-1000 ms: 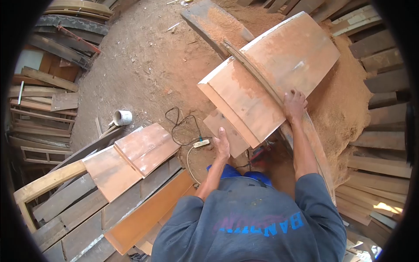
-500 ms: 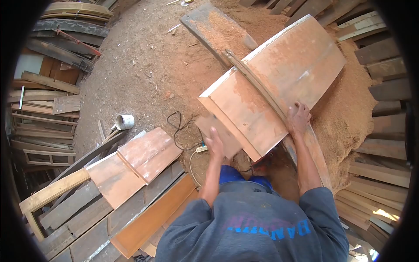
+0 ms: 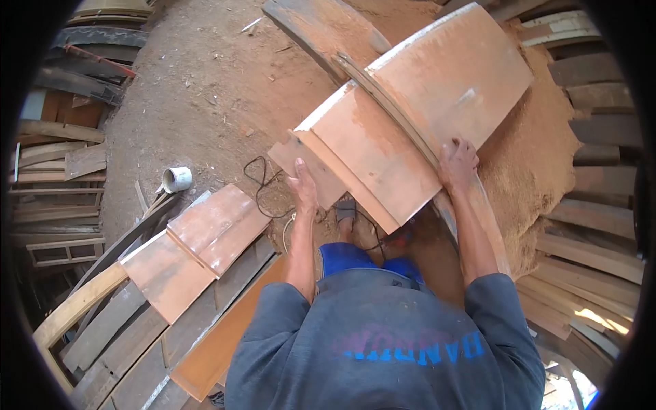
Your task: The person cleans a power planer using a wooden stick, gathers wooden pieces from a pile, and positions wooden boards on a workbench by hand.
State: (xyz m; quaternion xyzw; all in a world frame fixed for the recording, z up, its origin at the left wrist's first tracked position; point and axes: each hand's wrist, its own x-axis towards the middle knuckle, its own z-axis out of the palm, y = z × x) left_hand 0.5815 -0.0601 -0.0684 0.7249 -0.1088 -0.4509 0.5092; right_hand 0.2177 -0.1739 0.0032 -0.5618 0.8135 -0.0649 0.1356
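Note:
A wide wooden panel [image 3: 447,75], dusted with reddish powder, lies slantwise over a plank [image 3: 321,31]. A narrow raised strip [image 3: 389,106] crosses it. My right hand [image 3: 458,162] is closed at the panel's near edge, by the strip's lower end, fingers curled. My left hand [image 3: 302,188] grips a thin brown sheet [image 3: 316,167] with the thumb on top and the other fingers hidden underneath. The sheet is beside the panel's left end, its upper corner close to the panel's edge; whether they touch I cannot tell.
A second, smaller panel [image 3: 219,222] rests on boards at left, near a white bucket [image 3: 177,179]. A dark cord [image 3: 263,184] lies on the dirt floor. Sawdust [image 3: 526,184] is heaped at right. Stacked timber [image 3: 588,256] lines both sides.
My left hand has moved the thin sheet leftward and up along the panel's end. My right hand keeps its place on the panel. The view has shifted slightly, and a foot now shows.

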